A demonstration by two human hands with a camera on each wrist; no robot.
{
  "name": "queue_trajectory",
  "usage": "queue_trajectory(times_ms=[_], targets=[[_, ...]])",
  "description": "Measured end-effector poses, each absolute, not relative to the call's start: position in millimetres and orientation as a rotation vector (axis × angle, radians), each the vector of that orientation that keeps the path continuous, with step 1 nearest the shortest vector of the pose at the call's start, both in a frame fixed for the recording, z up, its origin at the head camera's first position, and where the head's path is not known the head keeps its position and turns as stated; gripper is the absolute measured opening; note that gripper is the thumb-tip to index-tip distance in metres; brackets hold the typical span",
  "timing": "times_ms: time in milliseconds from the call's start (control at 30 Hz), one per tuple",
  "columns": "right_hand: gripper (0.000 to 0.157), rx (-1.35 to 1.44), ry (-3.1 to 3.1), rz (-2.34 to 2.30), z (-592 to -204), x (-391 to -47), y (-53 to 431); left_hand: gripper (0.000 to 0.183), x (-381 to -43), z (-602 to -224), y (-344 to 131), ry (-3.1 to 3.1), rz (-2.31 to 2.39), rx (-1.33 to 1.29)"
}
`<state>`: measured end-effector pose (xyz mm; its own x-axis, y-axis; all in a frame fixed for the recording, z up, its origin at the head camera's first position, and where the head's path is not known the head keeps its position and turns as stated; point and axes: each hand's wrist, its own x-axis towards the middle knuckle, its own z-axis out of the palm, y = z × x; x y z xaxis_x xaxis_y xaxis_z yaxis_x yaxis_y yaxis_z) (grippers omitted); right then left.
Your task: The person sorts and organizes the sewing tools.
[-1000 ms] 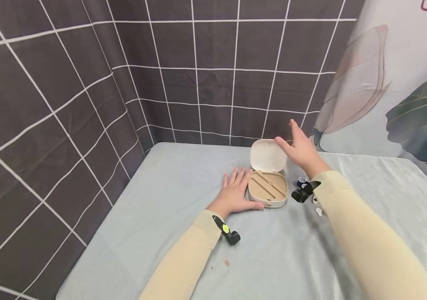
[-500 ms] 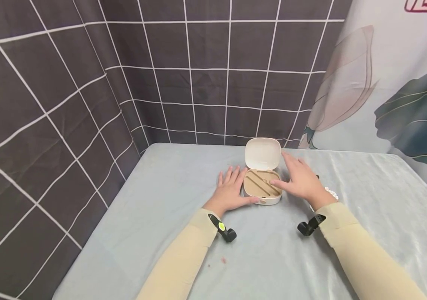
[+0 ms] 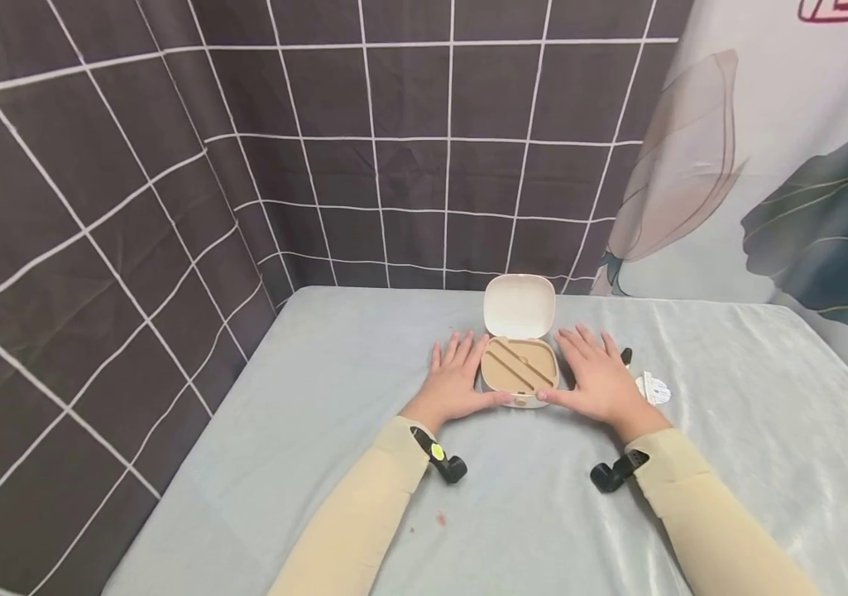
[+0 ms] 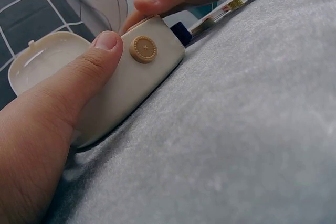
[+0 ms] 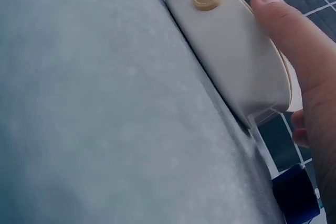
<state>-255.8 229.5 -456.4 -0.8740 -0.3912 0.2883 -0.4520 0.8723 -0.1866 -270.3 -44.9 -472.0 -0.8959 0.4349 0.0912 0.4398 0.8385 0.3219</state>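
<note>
R hand (image 3: 596, 382) at case (image 5: 226, 45); dk obj. (image 3: 626, 357) pt hidden, unclear.

One high, two low

The head camera looks forward and down from above the tabletop (image 3: 364, 356) — far enough back to take in the white hinged box (image 3: 519, 369), the grid-patterned drape (image 3: 409, 157) and part of the floral drape (image 3: 692, 190). The left wrist camera (image 3: 456, 469) sits low, close to the box, facing forward and right; the right wrist camera (image 3: 606, 478), also near, faces forward and left, tilted the opposite way. Both share the front wall (image 4: 140, 80), button-shaped clasp (image 4: 143, 49) and some grid-patterned drape — the clasp shows small in the head view.
</note>
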Motion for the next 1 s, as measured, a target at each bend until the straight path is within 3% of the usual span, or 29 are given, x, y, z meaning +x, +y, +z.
queue_trajectory(times_ms=[267, 767, 1000], targets=[[0.113, 0.684, -2.847, 0.348, -463.9, -254.3, 227.6, 0.112, -266.9, -470.4, -47.2, -3.004, -0.515, -0.713], [0.107, 0.688, -2.794, 0.354, -467.5, -253.7, 230.1, 0.112, -267.6, -468.2, -42.6, -3.007, -0.508, -0.720], [0.106, 0.691, -2.792, 0.368, -469.2, -253.4, 230.2, 0.091, -271.0, -461.6, -41.6, -2.930, -0.584, -0.740]])
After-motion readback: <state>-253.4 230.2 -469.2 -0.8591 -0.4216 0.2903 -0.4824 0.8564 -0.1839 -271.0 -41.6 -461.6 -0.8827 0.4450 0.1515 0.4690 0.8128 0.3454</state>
